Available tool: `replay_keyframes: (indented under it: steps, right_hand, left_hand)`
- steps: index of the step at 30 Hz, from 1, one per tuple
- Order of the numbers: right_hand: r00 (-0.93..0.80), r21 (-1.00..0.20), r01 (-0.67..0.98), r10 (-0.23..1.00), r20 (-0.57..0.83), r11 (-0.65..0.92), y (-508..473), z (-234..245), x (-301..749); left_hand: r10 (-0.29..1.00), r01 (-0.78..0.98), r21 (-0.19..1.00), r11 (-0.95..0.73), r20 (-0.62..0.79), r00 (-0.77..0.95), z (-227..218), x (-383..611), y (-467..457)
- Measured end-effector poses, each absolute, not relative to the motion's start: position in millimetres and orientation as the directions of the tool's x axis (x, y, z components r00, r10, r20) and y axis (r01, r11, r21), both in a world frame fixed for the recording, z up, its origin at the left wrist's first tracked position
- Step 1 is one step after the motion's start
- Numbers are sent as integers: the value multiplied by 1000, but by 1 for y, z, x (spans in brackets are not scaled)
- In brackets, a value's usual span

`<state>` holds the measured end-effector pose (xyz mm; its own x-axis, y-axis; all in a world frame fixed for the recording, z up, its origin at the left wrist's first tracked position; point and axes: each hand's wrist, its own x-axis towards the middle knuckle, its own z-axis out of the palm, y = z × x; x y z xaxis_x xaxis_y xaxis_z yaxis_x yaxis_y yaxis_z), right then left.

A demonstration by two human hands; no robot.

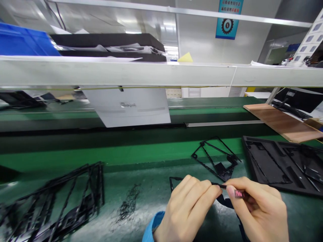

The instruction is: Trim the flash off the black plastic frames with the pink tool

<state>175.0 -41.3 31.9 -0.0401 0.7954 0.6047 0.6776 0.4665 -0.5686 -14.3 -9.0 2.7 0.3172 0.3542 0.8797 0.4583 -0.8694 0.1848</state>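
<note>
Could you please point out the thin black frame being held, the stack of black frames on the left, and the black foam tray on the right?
thin black frame point(174, 178), head view: its bare upper left corner.
stack of black frames point(63, 201), head view: middle of the pile.
black foam tray point(267, 164), head view: its flat left recess.

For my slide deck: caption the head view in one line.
Both hands, left hand and right hand, pinch a thin black frame over the green bench.
</note>
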Motion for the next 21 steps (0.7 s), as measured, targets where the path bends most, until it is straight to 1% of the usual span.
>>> replay_keyframes:
  steps: [3, 7, 10, 12, 14, 16, 19, 20, 21]
  right_hand:
    - [-47, -557, 681, 788, 614, 475, -41, 29, 176]
    - [-86, -559, 649, 780, 620, 516, -39, 30, 176]
    - [-94, -622, 575, 798, 595, 531, -37, 34, 176]
    - [-70, -677, 521, 816, 573, 520, -35, 38, 177]
    - [-35, -720, 476, 829, 559, 505, -35, 41, 181]
    - [-6, -760, 428, 842, 540, 490, -36, 42, 187]
    - [31, -823, 320, 863, 504, 469, -38, 42, 197]
    - [40, -842, 277, 870, 491, 462, -39, 42, 200]
    - [48, -861, 233, 879, 474, 452, -39, 42, 202]
  left_hand:
    - [357, 471, 187, -862, 883, 304, 5, -12, -9]
    - [408, 517, 204, -832, 855, 320, 9, -7, -9]
    - [431, 524, 218, -823, 841, 327, 9, -5, -9]
    - [442, 476, 272, -836, 848, 291, 10, -9, -10]
    - [453, 429, 329, -841, 862, 226, 14, -18, -11]
    - [445, 433, 353, -829, 886, 130, 21, -33, -13]
    - [388, 471, 369, -801, 920, -61, 29, -67, -18]
    - [349, 464, 393, -793, 919, -183, 28, -82, -19]
    - [369, 457, 434, -776, 901, -229, 24, -97, -20]
